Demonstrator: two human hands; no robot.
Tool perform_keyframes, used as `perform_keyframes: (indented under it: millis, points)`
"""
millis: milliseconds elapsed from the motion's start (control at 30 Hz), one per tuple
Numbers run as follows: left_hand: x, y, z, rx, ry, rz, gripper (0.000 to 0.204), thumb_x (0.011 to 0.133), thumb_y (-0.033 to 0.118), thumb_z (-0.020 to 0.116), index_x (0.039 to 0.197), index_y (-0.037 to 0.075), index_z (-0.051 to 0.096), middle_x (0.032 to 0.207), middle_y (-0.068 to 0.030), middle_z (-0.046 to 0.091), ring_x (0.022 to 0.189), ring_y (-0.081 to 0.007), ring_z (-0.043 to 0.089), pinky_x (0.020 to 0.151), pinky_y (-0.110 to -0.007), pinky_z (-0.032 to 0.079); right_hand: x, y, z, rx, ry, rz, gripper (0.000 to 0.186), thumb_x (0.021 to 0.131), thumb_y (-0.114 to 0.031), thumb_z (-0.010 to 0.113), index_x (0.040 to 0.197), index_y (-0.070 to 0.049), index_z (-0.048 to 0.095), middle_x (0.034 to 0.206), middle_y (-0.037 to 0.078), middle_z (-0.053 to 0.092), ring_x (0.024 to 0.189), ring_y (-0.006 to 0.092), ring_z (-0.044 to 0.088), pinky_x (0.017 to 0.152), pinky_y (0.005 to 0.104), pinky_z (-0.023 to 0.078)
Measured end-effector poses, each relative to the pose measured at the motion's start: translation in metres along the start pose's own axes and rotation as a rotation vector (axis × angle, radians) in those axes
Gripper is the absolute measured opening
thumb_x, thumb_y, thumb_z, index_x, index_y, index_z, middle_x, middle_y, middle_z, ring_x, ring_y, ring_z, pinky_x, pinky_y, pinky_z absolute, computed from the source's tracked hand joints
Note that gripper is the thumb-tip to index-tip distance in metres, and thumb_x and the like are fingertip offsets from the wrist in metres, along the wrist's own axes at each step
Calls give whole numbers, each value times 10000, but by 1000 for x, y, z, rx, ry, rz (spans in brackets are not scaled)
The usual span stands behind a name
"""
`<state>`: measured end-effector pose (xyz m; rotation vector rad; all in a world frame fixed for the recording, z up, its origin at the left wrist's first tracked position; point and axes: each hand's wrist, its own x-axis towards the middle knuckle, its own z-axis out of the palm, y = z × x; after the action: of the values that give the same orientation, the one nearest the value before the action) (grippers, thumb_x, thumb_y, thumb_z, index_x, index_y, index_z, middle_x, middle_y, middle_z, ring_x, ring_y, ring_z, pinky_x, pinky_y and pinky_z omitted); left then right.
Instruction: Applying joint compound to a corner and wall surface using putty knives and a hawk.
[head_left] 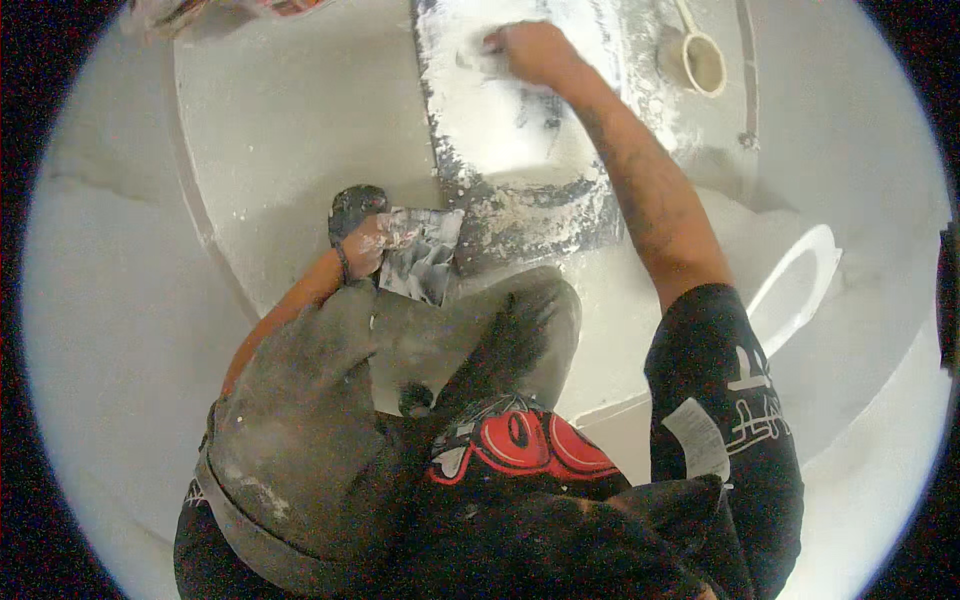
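My right hand (538,55) reaches far forward over a long dark board (545,215) thickly coated with white powder. Its fingers are curled together low over the powder; whatever they may hold is hidden. Closer to my body, my left hand (372,243) grips a flat rectangular plate (425,255) smeared with white, grey and black. That plate is held beside the near left corner of the board, above my bent leg. White residue marks the left hand's fingers, and a dark band circles the wrist.
A cream-coloured dipper (697,65) with a handle stands right of the board's far end. To the right is a white oval-rimmed object (800,285). My dark shoe (357,208) rests on the pale floor (290,130), behind the left hand. Crumpled plastic (225,10) lies at the far left.
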<state>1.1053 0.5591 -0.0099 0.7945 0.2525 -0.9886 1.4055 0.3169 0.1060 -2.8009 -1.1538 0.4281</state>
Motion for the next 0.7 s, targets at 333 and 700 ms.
perform_keyframes:
  millis: [333,700]
  points:
    - [-29,54,45,40,3,76,315,785,57,492,1092,-13,477,1050,-55,550,975,-128,504,858,-264,386,-45,14,-2,25,-335,-75,280,676,-76,565,952,-66,611,870,137,617,822,279,584,754,353,455]
    - [-25,43,29,-140,15,-18,356,725,34,533,1075,-9,490,1062,-52,540,981,-147,504,882,-269,368,-36,16,33,1,333,274,346,647,-34,558,992,-60,547,979,160,530,871,340,528,748,398,432]
